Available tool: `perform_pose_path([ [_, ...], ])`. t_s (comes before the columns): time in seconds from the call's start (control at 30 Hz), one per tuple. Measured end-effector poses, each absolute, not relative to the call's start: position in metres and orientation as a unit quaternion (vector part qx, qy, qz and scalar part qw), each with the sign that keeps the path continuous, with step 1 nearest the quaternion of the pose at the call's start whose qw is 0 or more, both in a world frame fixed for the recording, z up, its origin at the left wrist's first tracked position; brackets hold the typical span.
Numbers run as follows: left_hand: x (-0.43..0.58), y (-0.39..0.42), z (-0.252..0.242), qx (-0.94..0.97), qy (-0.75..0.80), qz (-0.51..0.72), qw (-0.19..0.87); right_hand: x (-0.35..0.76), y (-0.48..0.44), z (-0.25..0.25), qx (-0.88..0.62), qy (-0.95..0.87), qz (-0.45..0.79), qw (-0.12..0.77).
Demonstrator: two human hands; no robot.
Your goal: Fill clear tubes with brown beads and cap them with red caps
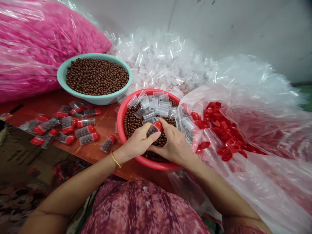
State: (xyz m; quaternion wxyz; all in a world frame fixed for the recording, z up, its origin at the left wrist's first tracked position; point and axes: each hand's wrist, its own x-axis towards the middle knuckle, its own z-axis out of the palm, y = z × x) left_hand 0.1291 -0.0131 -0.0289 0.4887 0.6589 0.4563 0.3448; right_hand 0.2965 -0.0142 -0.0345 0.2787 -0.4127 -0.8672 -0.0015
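Note:
A small clear container with a red cap sits tilted between my two hands, with dark balls showing inside. My left hand is closed around its clear body, thumb along the near side. My right hand has its fingers closed at the red cap end. Both hands are over a red basin, which holds brown balls and a heap of empty clear tubes. The balls directly under my palms are partly hidden.
Left on the red tabletop lie several filled, red-capped containers. Behind stands a teal basin of brown balls. Right, an open plastic bag holds red caps. A pink bag and piled clear tubes line the back.

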Motion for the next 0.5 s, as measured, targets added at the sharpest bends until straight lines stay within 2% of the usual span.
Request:
perform_pose_path([
  [0.17, 0.128, -0.016, -0.030, 0.681, 0.494, 0.333, 0.426, 0.287, -0.012, -0.050, -0.412, -0.859, 0.013, 0.303],
  [0.5, 0.127, -0.020, -0.024, 0.715, 0.493, 0.361, 0.339, 0.275, -0.021, -0.034, -0.382, -0.859, 0.017, 0.340],
])
